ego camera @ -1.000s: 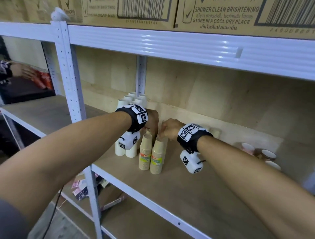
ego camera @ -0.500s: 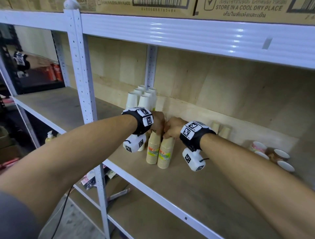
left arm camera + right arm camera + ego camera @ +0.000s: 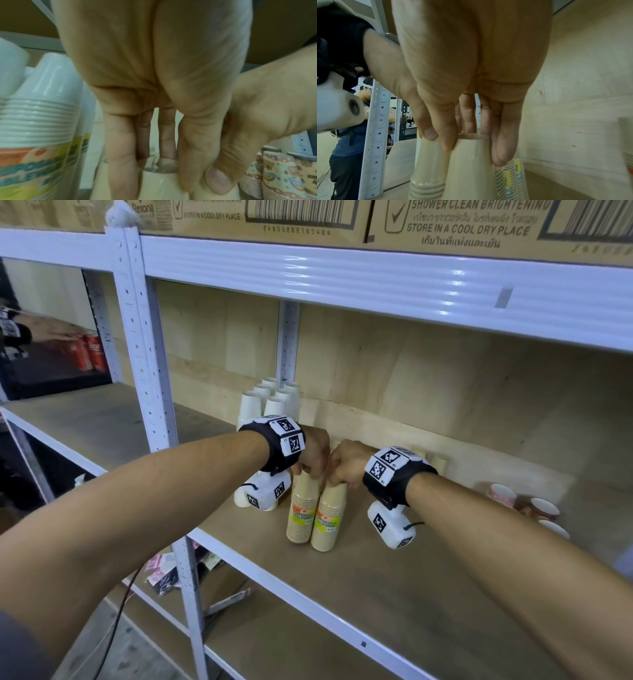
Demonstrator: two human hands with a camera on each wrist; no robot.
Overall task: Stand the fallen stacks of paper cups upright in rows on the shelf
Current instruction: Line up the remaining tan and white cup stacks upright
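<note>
Two tan paper cup stacks with yellow-orange labels stand upright, side by side, near the front of the wooden shelf [image 3: 394, 583]. My left hand [image 3: 310, 470] grips the top of the left stack [image 3: 303, 510] from above; its fingers [image 3: 120, 155] and thumb curl round the top cup [image 3: 159, 181]. My right hand [image 3: 334, 481] grips the top of the right stack [image 3: 328, 520] the same way, fingers [image 3: 503, 148] down its sides [image 3: 469, 169]. The two hands almost touch. Patterned cups [image 3: 501, 494] lie fallen at the right.
Several white cup stacks [image 3: 270, 402] stand upright at the back left by the rear post [image 3: 287, 344]. More tan stacks [image 3: 436, 463] stand behind my right wrist. The upper shelf beam [image 3: 376, 275] hangs low overhead. A person [image 3: 351, 135] stands beyond the left upright.
Both hands have stayed on the tops of the two tan stacks and drawn closer together. The stacks remain upright and side by side; the head view has shifted.
</note>
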